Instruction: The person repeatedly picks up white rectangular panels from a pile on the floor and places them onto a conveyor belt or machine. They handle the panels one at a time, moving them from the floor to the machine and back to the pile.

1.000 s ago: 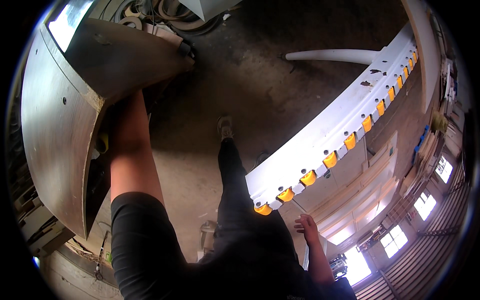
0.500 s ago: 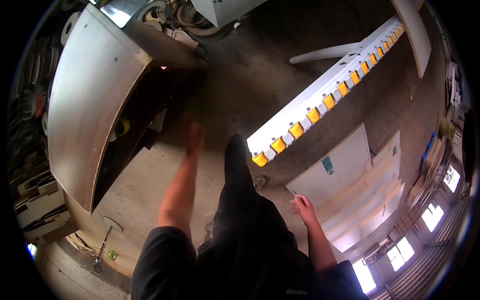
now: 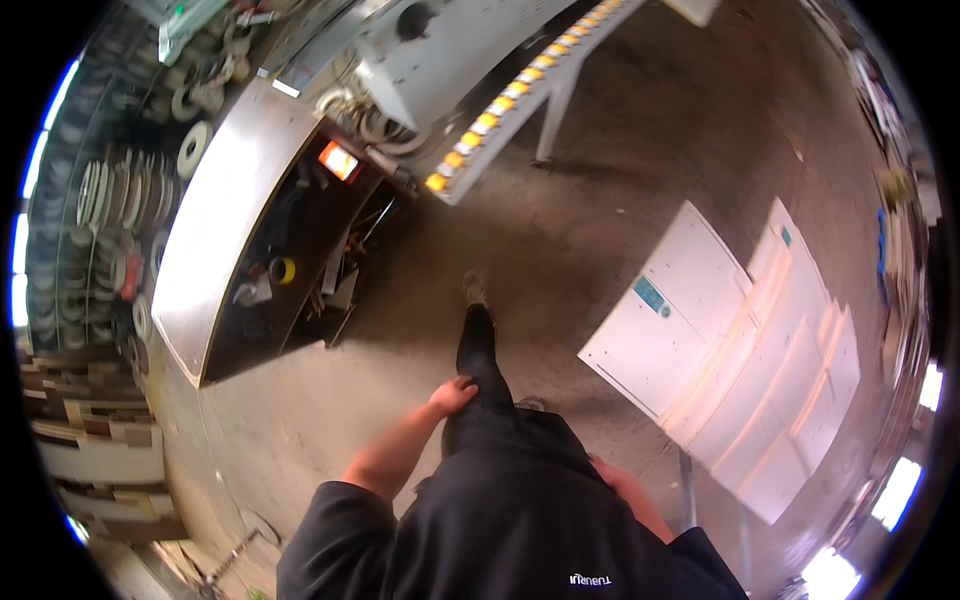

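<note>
The brown-grey floor bears the desk, whose pale top overhangs a dark open compartment, and the leg of a rail set with yellow rollers. In that compartment sit a yellow tape roll and a whitish piece just beside it. Overlapping white panels are stacked at right, their support mostly hidden.

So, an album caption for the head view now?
Left hand by a black-clad leg, open-sided bench on the left, white panels on the right.
</note>
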Demonstrator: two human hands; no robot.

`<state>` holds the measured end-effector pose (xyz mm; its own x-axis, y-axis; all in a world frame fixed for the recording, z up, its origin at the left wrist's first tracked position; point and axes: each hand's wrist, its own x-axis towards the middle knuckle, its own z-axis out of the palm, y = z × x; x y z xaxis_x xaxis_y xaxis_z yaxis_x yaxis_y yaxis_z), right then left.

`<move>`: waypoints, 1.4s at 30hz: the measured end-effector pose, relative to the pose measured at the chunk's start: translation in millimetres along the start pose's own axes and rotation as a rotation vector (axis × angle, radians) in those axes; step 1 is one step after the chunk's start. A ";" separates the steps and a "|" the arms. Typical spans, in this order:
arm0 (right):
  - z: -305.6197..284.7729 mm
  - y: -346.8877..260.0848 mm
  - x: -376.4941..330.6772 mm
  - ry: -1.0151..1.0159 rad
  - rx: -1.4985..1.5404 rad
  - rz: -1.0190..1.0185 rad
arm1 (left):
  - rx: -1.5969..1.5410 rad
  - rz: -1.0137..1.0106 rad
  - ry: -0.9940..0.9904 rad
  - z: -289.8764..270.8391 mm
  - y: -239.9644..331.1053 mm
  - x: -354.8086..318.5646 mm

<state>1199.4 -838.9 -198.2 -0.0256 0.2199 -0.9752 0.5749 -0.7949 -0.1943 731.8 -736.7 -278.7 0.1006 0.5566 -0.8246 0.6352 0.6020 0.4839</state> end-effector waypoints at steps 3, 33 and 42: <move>24.2 82.1 -23.1 0.045 0.133 -0.089 | 0.029 0.025 0.010 49.6 15.7 -24.3; -103.2 363.9 -160.2 0.940 0.844 -0.204 | 0.464 0.322 -0.483 324.5 416.6 132.0; -272.7 425.3 -161.5 1.048 1.064 0.098 | 0.773 0.581 -0.560 405.0 462.9 109.8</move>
<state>1671.1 -1058.2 -94.5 0.8245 0.0716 -0.5613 -0.3208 -0.7580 -0.5680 1347.0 -628.8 -263.9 0.7438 0.1841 -0.6425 0.6656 -0.2916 0.6870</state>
